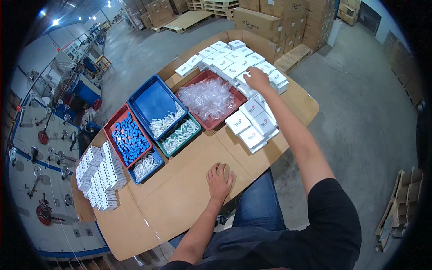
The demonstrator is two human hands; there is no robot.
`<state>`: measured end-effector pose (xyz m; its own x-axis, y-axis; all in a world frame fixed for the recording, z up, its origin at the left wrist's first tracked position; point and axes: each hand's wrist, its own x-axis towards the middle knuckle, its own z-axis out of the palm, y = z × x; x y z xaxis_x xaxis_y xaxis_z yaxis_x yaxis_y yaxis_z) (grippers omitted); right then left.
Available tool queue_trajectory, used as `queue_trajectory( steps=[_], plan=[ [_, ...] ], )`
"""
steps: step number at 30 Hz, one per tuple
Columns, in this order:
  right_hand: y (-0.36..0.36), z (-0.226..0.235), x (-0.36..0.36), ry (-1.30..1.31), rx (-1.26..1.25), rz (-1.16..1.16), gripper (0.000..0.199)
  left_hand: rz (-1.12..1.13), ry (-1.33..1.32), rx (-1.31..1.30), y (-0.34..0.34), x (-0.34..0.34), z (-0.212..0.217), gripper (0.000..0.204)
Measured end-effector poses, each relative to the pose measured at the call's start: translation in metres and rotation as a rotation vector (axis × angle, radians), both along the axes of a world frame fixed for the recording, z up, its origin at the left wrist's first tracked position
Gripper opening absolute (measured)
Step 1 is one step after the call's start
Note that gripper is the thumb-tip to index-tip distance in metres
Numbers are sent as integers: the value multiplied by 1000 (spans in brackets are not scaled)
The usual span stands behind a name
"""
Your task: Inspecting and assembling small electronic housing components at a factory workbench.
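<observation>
Wht boxes on table: most lids w/ small logo, red mark + dark print, lettering too tiny to read. Big brown carton at back: dark curved logo w/ bold lettering on its long side. Stacked carton just R of it: similar dark logo, smaller + blurred. Wht blocks at L end of table: small dark marks, can't tell if print or holes

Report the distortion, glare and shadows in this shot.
Head view: fisheye curvature bows the pale grey, blue-edged panel, and black fills the corners; head view: white ceiling lamps flare; head view: crumpled clear plastic bags glint; head view: a soft shadow lies beside the left hand.
</observation>
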<state>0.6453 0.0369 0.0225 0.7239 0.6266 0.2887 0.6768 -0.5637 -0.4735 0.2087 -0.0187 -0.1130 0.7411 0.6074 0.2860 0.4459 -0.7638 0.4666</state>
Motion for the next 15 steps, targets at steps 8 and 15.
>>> queue_trajectory(
  steps=[8,15],
  plan=[
    [95,-14,94,-136,-185,-169,41,39,71,2,6,4,2,46],
    [134,-28,133,19,-263,-232,67,26,104,-19,8,1,2,46]
  ],
)
